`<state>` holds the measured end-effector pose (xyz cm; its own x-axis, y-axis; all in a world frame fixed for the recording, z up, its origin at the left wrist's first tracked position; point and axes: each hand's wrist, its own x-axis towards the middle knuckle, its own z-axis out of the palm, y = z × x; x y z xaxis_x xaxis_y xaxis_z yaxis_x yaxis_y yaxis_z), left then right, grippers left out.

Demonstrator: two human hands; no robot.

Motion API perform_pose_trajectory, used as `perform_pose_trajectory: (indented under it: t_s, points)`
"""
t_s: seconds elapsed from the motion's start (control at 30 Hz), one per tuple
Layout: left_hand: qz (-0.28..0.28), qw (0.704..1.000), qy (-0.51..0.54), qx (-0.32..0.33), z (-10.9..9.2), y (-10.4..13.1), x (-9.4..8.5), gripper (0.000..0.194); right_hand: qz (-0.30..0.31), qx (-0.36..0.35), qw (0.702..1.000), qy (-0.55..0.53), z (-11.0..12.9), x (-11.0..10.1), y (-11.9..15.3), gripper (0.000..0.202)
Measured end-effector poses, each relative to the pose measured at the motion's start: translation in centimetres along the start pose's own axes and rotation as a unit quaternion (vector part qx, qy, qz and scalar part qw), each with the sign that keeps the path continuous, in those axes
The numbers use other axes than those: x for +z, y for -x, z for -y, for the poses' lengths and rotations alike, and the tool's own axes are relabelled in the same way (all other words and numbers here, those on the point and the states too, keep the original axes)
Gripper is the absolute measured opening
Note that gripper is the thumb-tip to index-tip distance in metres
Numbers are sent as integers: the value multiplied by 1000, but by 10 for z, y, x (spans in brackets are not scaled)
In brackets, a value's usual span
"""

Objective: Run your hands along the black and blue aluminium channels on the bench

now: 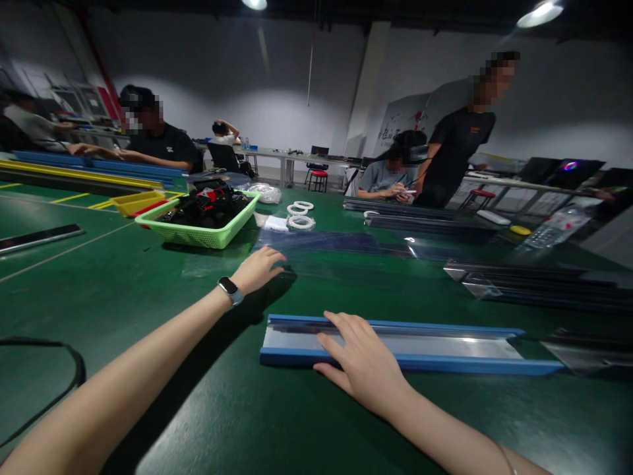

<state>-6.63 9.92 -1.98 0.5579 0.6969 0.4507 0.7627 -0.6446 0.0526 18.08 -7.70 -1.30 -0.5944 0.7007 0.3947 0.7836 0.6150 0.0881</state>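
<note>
My right hand (363,356) lies across a long blue channel-shaped profile (420,363) with a pale, shiny inside. Its fingers are spread, the longest reaching the far rim, and the thumb is by the near wall; a firm grip does not show. Farther forward, my left hand (260,269), with a watch (230,290) on the wrist, is held out over the green table with its fingers apart and nothing in them. Clear plastic strips (321,242) lie just beyond that hand. Whether its fingertips touch the plastic or the table, I cannot tell.
A green basket (225,234) of black and red parts stands left of several white tape rolls (301,222). Dark profiles (534,280) and a plastic bottle (558,227) lie at right. A black cable (74,359) curves at left. Other people sit and stand beyond the table.
</note>
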Motion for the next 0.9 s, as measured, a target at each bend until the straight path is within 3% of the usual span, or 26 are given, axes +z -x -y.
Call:
perform_pose_trajectory:
  t_s: [0.23, 0.5, 0.7, 0.9]
  points:
    - [48, 996, 30, 74, -22, -31, 28, 23, -5, -1, 1000, 1, -1, 2, 0, 36]
    - [17, 1000, 12, 15, -27, -27, 34, 25, 5, 4, 1000, -13, -4, 5, -1, 35]
    - [-31, 997, 38, -55, -34, -33, 23, 25, 1, 7, 1000, -26, -5, 5, 0, 38]
    - [-53, 993, 96, -54, -53, -37, -2, 24, -33, -11, 998, -57, -5, -3, 2, 41]
